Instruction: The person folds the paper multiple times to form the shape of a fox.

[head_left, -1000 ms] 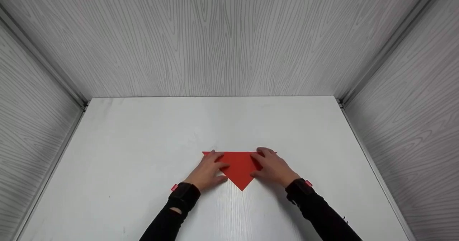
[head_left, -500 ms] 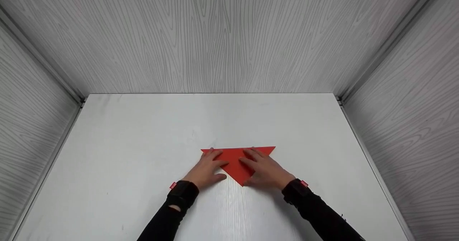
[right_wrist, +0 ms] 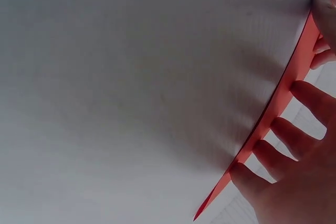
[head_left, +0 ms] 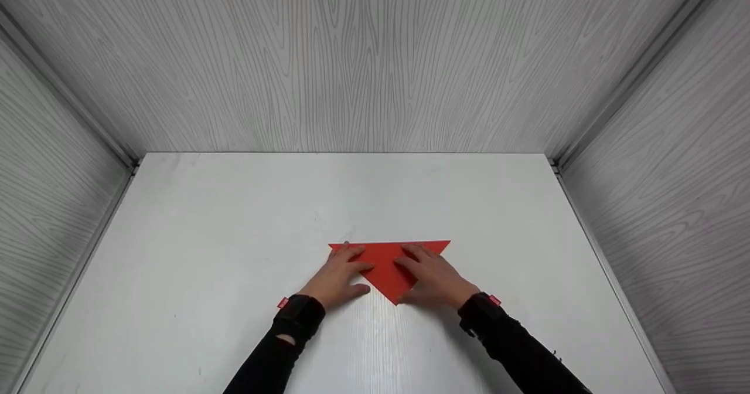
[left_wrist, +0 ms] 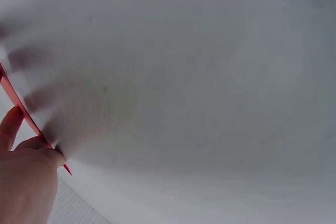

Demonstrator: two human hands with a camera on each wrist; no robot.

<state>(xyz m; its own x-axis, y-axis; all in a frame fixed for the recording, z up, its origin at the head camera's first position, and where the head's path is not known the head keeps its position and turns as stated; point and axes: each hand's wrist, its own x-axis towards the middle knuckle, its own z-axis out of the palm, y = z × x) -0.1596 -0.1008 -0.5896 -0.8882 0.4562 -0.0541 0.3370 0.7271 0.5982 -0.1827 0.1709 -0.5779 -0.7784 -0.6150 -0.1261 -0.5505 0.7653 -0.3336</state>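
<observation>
A red sheet of paper folded into a triangle [head_left: 384, 271] lies on the white table, its long edge away from me and one corner toward me. My left hand [head_left: 334, 279] rests on its left part with the fingers spread; the thumb lies off the paper on the table. On the right side, the spread fingers of my right hand [head_left: 433, 277] press on the paper, and the thumb touches near the front corner. In the right wrist view, several fingertips of the right hand [right_wrist: 296, 150] touch the red paper [right_wrist: 278, 100]. The left wrist view shows the left hand [left_wrist: 29, 177] at the paper's edge.
The white tabletop [head_left: 222, 218] spreads around the paper. A grey wood-grain panel [head_left: 345, 65] rises at the back, with side panels [head_left: 674, 206] at left and right. Black bands [head_left: 299, 318] sit on both wrists.
My right hand has moved left across the paper, its thumb now near the front corner. The paper's right end has tilted slightly away. My left hand has stayed nearly still.
</observation>
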